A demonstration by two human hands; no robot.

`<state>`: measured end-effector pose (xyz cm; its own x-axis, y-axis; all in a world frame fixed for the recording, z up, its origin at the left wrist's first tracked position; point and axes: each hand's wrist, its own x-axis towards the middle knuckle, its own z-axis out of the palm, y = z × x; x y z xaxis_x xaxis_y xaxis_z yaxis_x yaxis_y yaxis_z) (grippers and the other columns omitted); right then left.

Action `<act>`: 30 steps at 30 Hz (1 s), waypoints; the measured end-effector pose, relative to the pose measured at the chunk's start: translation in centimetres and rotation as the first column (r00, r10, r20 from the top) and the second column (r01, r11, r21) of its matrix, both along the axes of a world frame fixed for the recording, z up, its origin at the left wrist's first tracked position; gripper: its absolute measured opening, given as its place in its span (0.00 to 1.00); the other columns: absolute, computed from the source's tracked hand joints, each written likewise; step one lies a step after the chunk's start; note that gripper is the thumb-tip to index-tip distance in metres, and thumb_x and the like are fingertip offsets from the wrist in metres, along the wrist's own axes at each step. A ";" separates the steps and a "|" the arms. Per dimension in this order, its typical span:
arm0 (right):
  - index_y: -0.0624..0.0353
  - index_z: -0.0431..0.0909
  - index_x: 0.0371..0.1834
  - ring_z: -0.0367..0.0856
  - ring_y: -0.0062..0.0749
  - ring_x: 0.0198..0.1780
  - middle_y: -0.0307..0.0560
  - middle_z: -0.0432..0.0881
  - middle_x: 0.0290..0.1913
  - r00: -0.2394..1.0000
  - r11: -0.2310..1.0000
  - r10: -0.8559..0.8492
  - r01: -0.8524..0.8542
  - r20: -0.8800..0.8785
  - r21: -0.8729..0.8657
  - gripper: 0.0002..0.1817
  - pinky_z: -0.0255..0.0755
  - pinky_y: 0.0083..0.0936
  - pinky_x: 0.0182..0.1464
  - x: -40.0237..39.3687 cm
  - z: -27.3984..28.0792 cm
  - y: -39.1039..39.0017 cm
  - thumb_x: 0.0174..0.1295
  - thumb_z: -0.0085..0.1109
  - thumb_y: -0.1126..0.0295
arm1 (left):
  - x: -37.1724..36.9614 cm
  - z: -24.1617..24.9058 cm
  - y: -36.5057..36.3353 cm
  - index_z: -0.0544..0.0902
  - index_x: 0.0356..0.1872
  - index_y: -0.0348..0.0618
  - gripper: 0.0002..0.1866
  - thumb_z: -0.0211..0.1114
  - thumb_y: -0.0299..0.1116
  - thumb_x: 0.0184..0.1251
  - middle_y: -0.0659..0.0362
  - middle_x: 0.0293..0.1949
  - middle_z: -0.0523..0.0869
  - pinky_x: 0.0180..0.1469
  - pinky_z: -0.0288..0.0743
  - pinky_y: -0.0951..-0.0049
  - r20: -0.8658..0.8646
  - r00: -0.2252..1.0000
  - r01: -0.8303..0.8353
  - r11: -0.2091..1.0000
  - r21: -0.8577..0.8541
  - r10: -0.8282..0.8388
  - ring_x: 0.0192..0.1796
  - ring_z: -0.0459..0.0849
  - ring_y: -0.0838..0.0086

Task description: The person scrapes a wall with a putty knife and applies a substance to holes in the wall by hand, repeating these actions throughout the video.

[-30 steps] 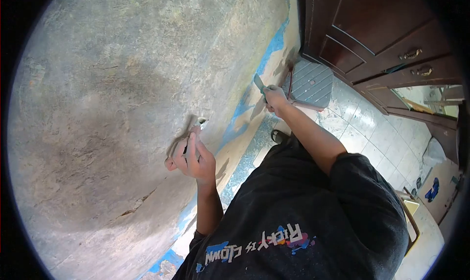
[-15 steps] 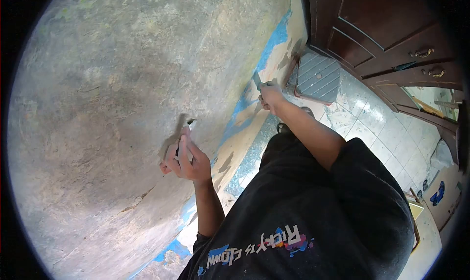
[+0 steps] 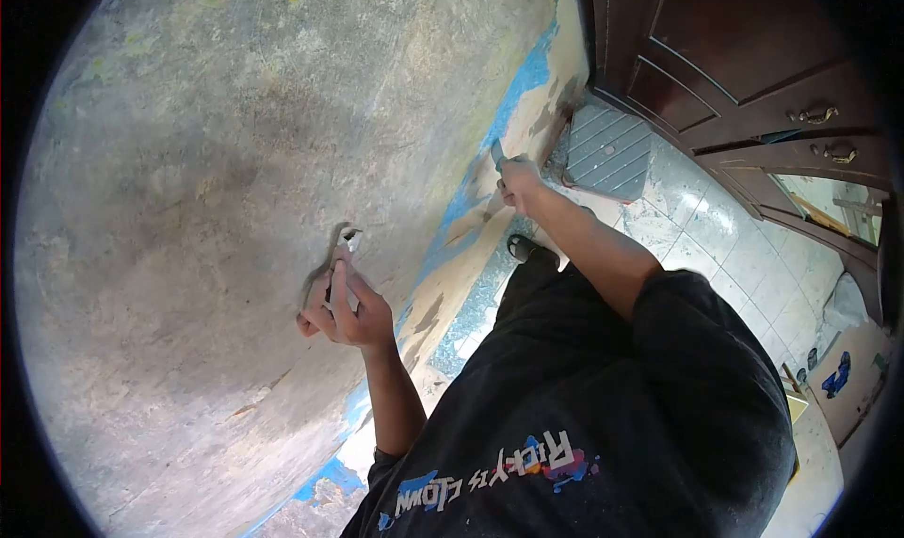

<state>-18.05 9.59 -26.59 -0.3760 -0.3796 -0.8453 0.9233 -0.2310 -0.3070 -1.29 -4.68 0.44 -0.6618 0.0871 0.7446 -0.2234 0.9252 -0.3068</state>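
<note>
My right hand (image 3: pixel 519 180) grips a scraper (image 3: pixel 498 152), its blade at the blue strip (image 3: pixel 518 91) of the wall beside a beige, flaking band (image 3: pixel 556 96). The handle is hidden in my fingers. Over the grey, patchy wall (image 3: pixel 226 180), my left hand (image 3: pixel 350 312) pinches a small pale-tipped tool (image 3: pixel 349 240) between thumb and fingers. Its end is whitish with a dark spot, and a dark part shows toward the palm; I cannot tell its exact kind. The fingers lie close over the wall surface.
A grey ribbed step (image 3: pixel 607 152) stands at the wall's foot, near a dark wooden cabinet (image 3: pixel 706 58) with metal handles. Speckled white floor tiles (image 3: pixel 725 246) run along the right. My dark shoe (image 3: pixel 533 251) is close to the wall. A plastic bag (image 3: pixel 845 303) lies at far right.
My left hand and its tool have shifted slightly left along the wall. The scraper stays at nearly the same spot on the blue strip. More of my shoe shows.
</note>
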 end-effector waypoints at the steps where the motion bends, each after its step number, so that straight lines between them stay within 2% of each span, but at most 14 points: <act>1: 0.48 0.69 0.42 0.61 0.23 0.17 0.38 0.70 0.23 1.000 1.000 -0.011 0.011 -0.018 -0.001 0.07 0.51 0.25 0.18 0.2 1.7 0.0 0.75 0.51 0.60 | -0.5 0.0 -0.2 0.89 0.46 0.52 0.13 0.76 0.25 0.62 0.67 0.42 0.89 0.55 0.59 0.65 -0.015 1.000 0.014 1.000 0.003 -0.014 0.48 0.81 0.74; 3: 0.49 0.69 0.42 0.61 0.23 0.18 0.39 0.70 0.24 0.999 1.000 -0.018 0.018 -0.036 0.002 0.07 0.51 0.25 0.18 2.1 7.2 0.8 0.75 0.51 0.60 | -0.4 0.1 -0.1 0.89 0.46 0.52 0.12 0.76 0.25 0.62 0.68 0.42 0.89 0.55 0.59 0.65 -0.027 0.999 0.028 0.999 0.015 -0.028 0.48 0.81 0.75; 6: 0.49 0.69 0.42 0.60 0.22 0.18 0.39 0.71 0.26 0.999 0.999 -0.016 0.017 -0.029 0.030 0.08 0.52 0.26 0.19 2.0 5.2 0.4 0.75 0.52 0.59 | -0.3 -0.1 -0.7 0.89 0.45 0.53 0.12 0.76 0.25 0.63 0.68 0.42 0.89 0.56 0.59 0.64 -0.011 1.000 0.027 1.000 -0.009 -0.027 0.48 0.82 0.75; 9: 0.51 0.69 0.46 0.66 0.27 0.19 0.41 0.71 0.25 0.998 0.999 -0.038 0.039 0.053 -0.008 0.08 0.58 0.30 0.19 1.5 1.7 0.1 0.74 0.51 0.61 | -0.3 -0.1 -0.9 0.88 0.43 0.53 0.11 0.75 0.25 0.63 0.68 0.41 0.89 0.56 0.58 0.63 -0.023 0.998 0.060 0.998 -0.018 -0.061 0.48 0.82 0.75; 12: 0.51 0.70 0.47 0.66 0.27 0.20 0.41 0.71 0.25 0.999 0.993 -0.023 0.026 0.024 -0.111 0.09 0.59 0.29 0.19 2.9 5.9 1.4 0.75 0.51 0.60 | 0.0 -0.1 -1.1 0.88 0.43 0.51 0.10 0.76 0.25 0.62 0.67 0.41 0.89 0.56 0.57 0.64 0.024 0.998 0.053 0.998 -0.040 -0.052 0.47 0.82 0.74; 15: 0.50 0.70 0.46 0.65 0.26 0.20 0.41 0.71 0.26 0.999 0.999 0.026 -0.027 -0.030 -0.040 0.09 0.58 0.28 0.20 2.3 5.1 1.3 0.75 0.51 0.59 | -0.1 -0.4 -1.4 0.88 0.43 0.51 0.10 0.76 0.25 0.62 0.67 0.42 0.90 0.56 0.57 0.63 0.005 0.995 0.101 0.995 0.000 -0.101 0.48 0.82 0.74; 18: 0.51 0.71 0.45 0.66 0.26 0.20 0.40 0.71 0.26 1.000 1.000 0.008 -0.008 -0.028 -0.009 0.09 0.58 0.27 0.20 1.8 2.4 1.2 0.75 0.51 0.59 | -0.1 -0.3 -1.0 0.88 0.43 0.51 0.11 0.76 0.24 0.62 0.66 0.43 0.90 0.56 0.57 0.63 -0.002 0.998 0.068 0.998 -0.006 -0.068 0.48 0.82 0.74; 21: 0.52 0.71 0.45 0.66 0.26 0.20 0.40 0.71 0.26 0.998 0.999 -0.009 0.006 -0.058 -0.053 0.09 0.58 0.27 0.21 2.9 7.2 1.5 0.75 0.52 0.59 | 0.3 -0.5 -1.3 0.88 0.44 0.52 0.12 0.76 0.24 0.62 0.66 0.42 0.89 0.56 0.57 0.62 -0.007 0.997 0.082 0.997 0.007 -0.082 0.48 0.82 0.73; 24: 0.52 0.70 0.45 0.66 0.25 0.21 0.40 0.71 0.26 0.998 1.000 0.017 -0.015 -0.063 0.026 0.10 0.58 0.28 0.21 1.9 3.7 1.0 0.75 0.51 0.59 | 0.2 -0.5 -1.1 0.87 0.45 0.51 0.12 0.76 0.24 0.62 0.64 0.41 0.87 0.56 0.57 0.62 0.008 0.996 0.093 0.996 0.005 -0.093 0.48 0.82 0.72; 27: 0.51 0.70 0.45 0.65 0.24 0.20 0.39 0.72 0.26 1.000 0.998 0.000 -0.001 -0.027 -0.063 0.10 0.56 0.26 0.20 1.7 3.2 1.4 0.76 0.52 0.58 | 0.4 -0.6 -1.3 0.87 0.45 0.51 0.12 0.76 0.25 0.63 0.64 0.41 0.87 0.56 0.57 0.62 -0.004 0.995 0.100 0.995 0.027 -0.100 0.48 0.82 0.72; 30: 0.50 0.70 0.45 0.63 0.23 0.19 0.39 0.72 0.25 0.999 0.995 0.022 -0.026 -0.037 -0.101 0.09 0.54 0.25 0.19 2.7 6.2 2.1 0.76 0.52 0.58 | 0.4 -0.4 -1.1 0.87 0.44 0.51 0.10 0.75 0.26 0.63 0.65 0.42 0.87 0.56 0.58 0.62 0.001 0.996 0.084 0.996 0.033 -0.084 0.47 0.82 0.72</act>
